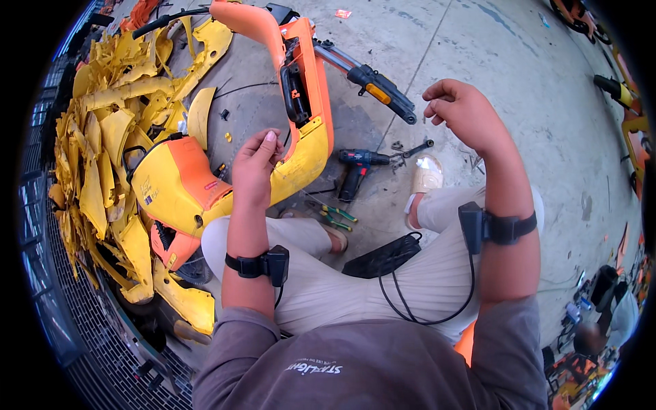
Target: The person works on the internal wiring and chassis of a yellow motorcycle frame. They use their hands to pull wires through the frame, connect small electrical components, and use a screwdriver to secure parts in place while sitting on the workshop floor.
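Note:
My left hand [256,164] is closed, thumb against the forefinger, beside the yellow lower frame of an orange and yellow scooter [301,164]; anything it holds is too small to make out. My right hand [461,113] is raised to the right of the scooter's fork [383,89], with fingers curled in toward the thumb. Whatever may be between those fingertips cannot be made out. The scooter lies tilted across the floor in front of me. A recess in its orange front column shows a black part [296,92] inside. The fork bears no wheel.
A cordless drill [359,164], green-handled pliers [338,217] and a ratchet-like tool [417,149] lie between my feet. Yellow plastic panels [102,157] are heaped at left. A black pack [383,256] with cables rests by my lap. More scooters [632,137] stand at right.

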Demonstrator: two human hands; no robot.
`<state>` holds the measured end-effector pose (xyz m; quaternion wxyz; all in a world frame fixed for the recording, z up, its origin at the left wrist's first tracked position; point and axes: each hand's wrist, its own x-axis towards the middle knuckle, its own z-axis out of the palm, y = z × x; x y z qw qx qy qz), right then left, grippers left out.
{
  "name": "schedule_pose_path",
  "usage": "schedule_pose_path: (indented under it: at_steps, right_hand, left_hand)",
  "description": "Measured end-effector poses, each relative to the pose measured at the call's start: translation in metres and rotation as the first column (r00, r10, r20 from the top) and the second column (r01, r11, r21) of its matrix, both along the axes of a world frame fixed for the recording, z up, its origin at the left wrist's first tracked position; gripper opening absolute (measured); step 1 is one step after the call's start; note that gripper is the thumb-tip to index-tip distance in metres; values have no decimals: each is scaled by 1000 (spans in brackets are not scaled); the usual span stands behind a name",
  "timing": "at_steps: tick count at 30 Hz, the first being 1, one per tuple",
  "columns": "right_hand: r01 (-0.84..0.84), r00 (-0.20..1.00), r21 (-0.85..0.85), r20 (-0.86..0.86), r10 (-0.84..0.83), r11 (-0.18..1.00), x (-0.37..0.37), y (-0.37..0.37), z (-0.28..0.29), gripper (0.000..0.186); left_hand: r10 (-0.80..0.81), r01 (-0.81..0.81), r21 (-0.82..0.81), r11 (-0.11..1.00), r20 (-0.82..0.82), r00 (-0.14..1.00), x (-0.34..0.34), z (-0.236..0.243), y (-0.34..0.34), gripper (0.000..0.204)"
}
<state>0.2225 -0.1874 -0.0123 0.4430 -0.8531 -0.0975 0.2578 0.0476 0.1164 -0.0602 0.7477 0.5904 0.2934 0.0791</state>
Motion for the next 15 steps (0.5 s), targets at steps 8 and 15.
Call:
schedule_pose_path:
  at_steps: [8,15]
  right_hand:
    - [-3,994,169,-106,21,986,-6,2,11,26]
    - [-59,990,202,-115,84,977,-7,3,12,27]
  left_hand:
    - [29,-30,7,1000,17,999,-4,4,8,21]
    - [66,-66,22,998,22,998,-6,6,12,19]
